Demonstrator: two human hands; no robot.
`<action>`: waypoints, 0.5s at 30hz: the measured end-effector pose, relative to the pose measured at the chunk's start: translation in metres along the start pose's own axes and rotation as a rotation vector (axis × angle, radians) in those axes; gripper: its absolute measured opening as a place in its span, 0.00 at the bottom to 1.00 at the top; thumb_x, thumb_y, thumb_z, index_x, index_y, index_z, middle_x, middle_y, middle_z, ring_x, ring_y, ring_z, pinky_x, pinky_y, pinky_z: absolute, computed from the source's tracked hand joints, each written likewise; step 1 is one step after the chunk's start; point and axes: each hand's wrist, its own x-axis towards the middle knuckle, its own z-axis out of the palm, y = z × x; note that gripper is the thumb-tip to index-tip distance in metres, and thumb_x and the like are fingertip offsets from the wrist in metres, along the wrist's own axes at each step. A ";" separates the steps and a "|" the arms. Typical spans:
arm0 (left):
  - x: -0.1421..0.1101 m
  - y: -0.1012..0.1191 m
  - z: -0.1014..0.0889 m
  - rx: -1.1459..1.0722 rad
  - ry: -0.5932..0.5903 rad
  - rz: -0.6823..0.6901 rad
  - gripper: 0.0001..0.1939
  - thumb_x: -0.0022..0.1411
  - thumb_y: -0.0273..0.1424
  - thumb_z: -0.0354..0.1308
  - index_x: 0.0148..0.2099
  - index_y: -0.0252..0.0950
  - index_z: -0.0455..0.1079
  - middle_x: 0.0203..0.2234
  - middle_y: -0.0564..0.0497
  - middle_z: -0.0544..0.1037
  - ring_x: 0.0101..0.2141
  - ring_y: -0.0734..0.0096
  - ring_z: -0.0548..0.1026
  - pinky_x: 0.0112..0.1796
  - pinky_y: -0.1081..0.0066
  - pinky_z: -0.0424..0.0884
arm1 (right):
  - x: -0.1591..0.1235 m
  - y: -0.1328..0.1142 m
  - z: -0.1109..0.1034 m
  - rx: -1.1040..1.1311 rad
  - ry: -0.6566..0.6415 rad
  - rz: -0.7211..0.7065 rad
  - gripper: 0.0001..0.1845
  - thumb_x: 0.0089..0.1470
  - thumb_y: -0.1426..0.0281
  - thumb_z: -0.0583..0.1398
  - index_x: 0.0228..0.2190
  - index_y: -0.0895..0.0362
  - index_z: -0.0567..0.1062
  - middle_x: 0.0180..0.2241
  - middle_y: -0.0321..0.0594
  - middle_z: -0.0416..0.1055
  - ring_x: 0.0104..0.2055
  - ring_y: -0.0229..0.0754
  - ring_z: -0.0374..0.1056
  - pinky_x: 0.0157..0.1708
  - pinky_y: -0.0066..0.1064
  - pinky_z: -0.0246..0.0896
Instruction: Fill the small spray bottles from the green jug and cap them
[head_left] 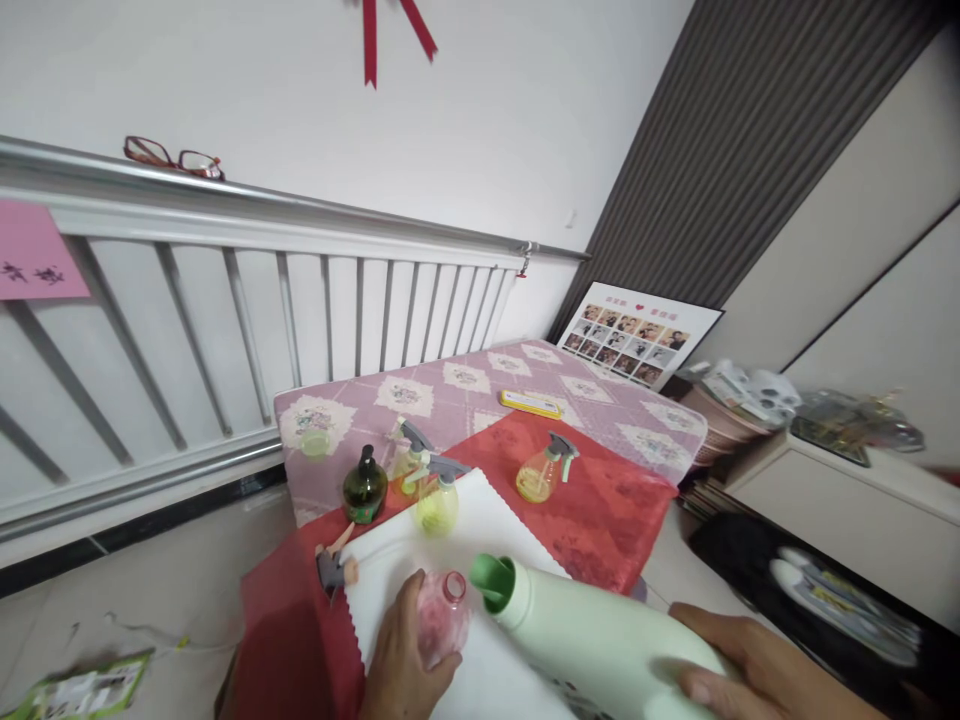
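Both hands full | your left hand [405, 655] wraps pink bottle [436, 625], neck [454, 587] up, over white sheet [491, 530] | your right hand [739, 665] grips green jug [592, 625], long axis running leftward, spout [491, 578] just beside that neck

A lilac patterned cloth [480, 378] covers the worktop [637, 425], topped by a red cloth [607, 510] and, below the left hand [409, 655], a scalloped white sheet [491, 520]. Beyond that hand stand a dark bottle [365, 490] and two spray bottles [436, 510], a grey spray head [330, 570] nearer, a pale round object [314, 442] farther; ahead, between it and the right hand [742, 660], stands another spray bottle [535, 483], a yellow-edged case [531, 404] beyond.
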 end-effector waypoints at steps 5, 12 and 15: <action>0.003 -0.005 -0.003 -0.030 -0.083 -0.003 0.49 0.48 0.35 0.59 0.71 0.30 0.47 0.71 0.38 0.57 0.69 0.53 0.57 0.68 0.56 0.55 | 0.006 0.002 -0.002 -0.128 -0.005 0.004 0.26 0.55 0.43 0.55 0.37 0.50 0.78 0.35 0.41 0.80 0.36 0.53 0.76 0.36 0.33 0.69; 0.003 -0.007 -0.002 -0.013 -0.061 0.002 0.49 0.48 0.36 0.61 0.70 0.32 0.49 0.70 0.39 0.58 0.69 0.52 0.58 0.68 0.57 0.56 | 0.007 -0.026 -0.005 -0.242 0.021 0.022 0.25 0.58 0.46 0.54 0.35 0.51 0.80 0.34 0.43 0.82 0.35 0.52 0.78 0.32 0.31 0.69; 0.003 -0.006 -0.003 -0.018 -0.066 0.002 0.49 0.48 0.36 0.61 0.70 0.33 0.50 0.70 0.40 0.58 0.69 0.52 0.58 0.68 0.57 0.56 | 0.008 -0.037 -0.006 -0.263 0.034 0.035 0.26 0.60 0.47 0.53 0.35 0.52 0.80 0.34 0.45 0.82 0.35 0.53 0.78 0.31 0.31 0.70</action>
